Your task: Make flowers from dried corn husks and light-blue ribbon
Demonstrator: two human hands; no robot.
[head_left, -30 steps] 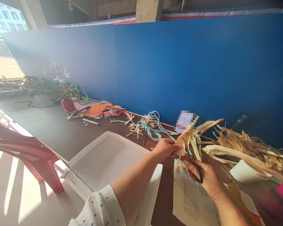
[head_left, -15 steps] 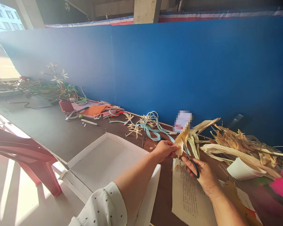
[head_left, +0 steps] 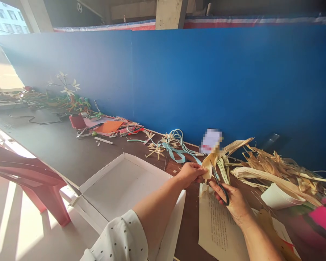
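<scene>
My left hand point(head_left: 191, 173) pinches a pale yellow piece of corn husk point(head_left: 207, 167) above the table. Black-handled scissors point(head_left: 222, 189) are gripped in my right hand point(head_left: 232, 201), with the blades against the right side of the husk piece. Just behind them lie greenish husk strips point(head_left: 224, 169). Beneath my right hand is a printed sheet of paper point(head_left: 214, 228). Small husk flowers point(head_left: 156, 149) and a light blue ribbon point(head_left: 176, 156) lie to the left, near the blue panel.
A shallow white box point(head_left: 119, 185) lies left of my arms. Dried husks point(head_left: 282, 166) and a white bowl point(head_left: 281, 196) are on the right, beside a pink object point(head_left: 324, 219). Orange paper point(head_left: 108, 127) lies farther left. A red plastic chair point(head_left: 29, 181) stands by the table edge.
The view shifts slightly. Both hands keep nearly the same place, with the scissors staying at the husk piece; their blades look a little closer together than a second ago.
</scene>
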